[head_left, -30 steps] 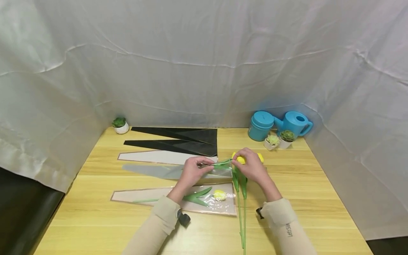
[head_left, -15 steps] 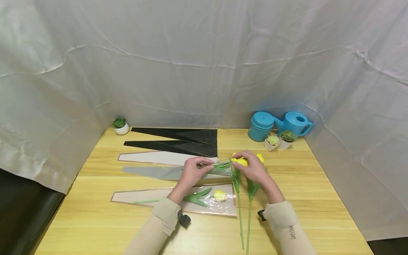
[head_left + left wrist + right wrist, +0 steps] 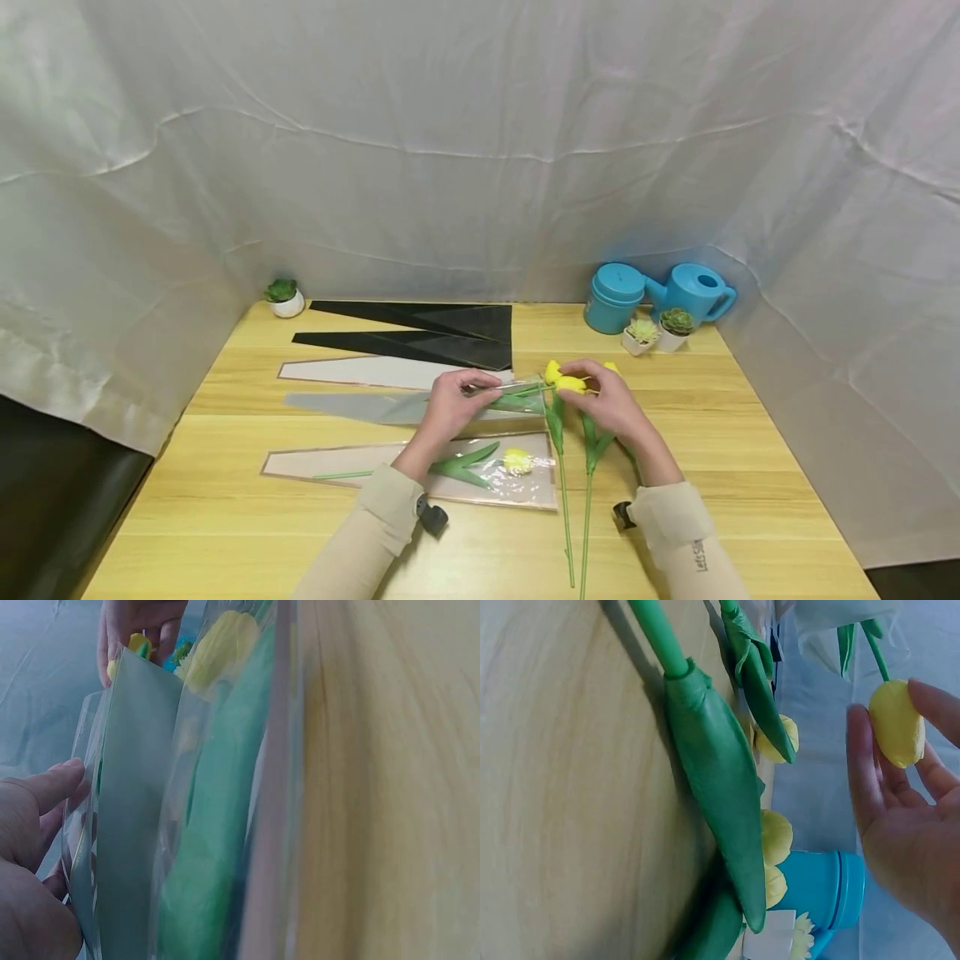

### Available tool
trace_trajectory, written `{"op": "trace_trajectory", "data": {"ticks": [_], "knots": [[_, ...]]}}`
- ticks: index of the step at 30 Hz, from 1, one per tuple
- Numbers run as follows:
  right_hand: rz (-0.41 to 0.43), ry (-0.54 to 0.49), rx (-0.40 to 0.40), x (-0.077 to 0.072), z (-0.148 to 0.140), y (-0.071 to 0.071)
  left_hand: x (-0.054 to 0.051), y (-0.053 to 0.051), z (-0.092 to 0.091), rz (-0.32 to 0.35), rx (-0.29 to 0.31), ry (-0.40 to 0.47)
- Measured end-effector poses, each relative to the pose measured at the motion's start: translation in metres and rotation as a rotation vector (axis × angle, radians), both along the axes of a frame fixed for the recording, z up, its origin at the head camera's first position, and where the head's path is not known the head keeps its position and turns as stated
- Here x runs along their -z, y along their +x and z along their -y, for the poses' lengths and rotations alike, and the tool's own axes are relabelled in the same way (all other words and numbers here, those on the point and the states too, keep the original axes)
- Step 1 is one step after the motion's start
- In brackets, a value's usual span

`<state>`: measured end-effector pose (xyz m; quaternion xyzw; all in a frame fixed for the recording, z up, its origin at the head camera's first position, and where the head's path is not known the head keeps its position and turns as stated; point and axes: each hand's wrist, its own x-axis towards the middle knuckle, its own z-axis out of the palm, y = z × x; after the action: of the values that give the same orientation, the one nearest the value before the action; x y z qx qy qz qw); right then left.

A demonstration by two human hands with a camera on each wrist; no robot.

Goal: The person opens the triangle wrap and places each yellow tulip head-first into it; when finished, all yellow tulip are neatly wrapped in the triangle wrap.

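My left hand [image 3: 457, 402] pinches a grey clear-fronted flower sleeve [image 3: 337, 405] near its wide end; the left wrist view shows the thumb on its plastic film. My right hand [image 3: 615, 408] holds the yellow head of an artificial tulip [image 3: 897, 724] between thumb and fingers. That tulip's green leaves [image 3: 519, 400] lie inside the sleeve, while its head is outside the mouth. Loose tulips lie under and beside the right hand, with green stems [image 3: 564, 508] pointing toward me. Nearer me, a pinkish sleeve [image 3: 536, 493] has a yellow tulip [image 3: 517, 460] inside.
Two black sleeves [image 3: 480, 321] and a white sleeve [image 3: 360, 369] lie behind the grey one. At the back right stand a blue lidded canister [image 3: 611, 304], a blue watering can [image 3: 693, 287] and two small potted succulents [image 3: 675, 325]. Another potted succulent [image 3: 285, 300] stands back left.
My right hand has shifted right and slightly toward me, from the tulip's stem to its head. One loose tulip has swung right, and another leaf now shows by the right wrist. The left hand stays put.
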<state>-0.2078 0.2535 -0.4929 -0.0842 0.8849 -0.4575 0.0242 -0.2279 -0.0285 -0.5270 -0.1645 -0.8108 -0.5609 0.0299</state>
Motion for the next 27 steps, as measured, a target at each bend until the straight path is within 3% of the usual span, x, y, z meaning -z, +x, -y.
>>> {"op": "trace_trajectory", "data": {"ticks": [9,27], "knots": [[-0.026,0.002,0.045,0.001,0.0,0.001,0.0,0.0,0.001,0.01,-0.001,-0.001],[0.045,-0.066,0.038,-0.002,0.011,0.001,0.0,0.002,-0.002,-0.006,0.005,-0.021]]}}
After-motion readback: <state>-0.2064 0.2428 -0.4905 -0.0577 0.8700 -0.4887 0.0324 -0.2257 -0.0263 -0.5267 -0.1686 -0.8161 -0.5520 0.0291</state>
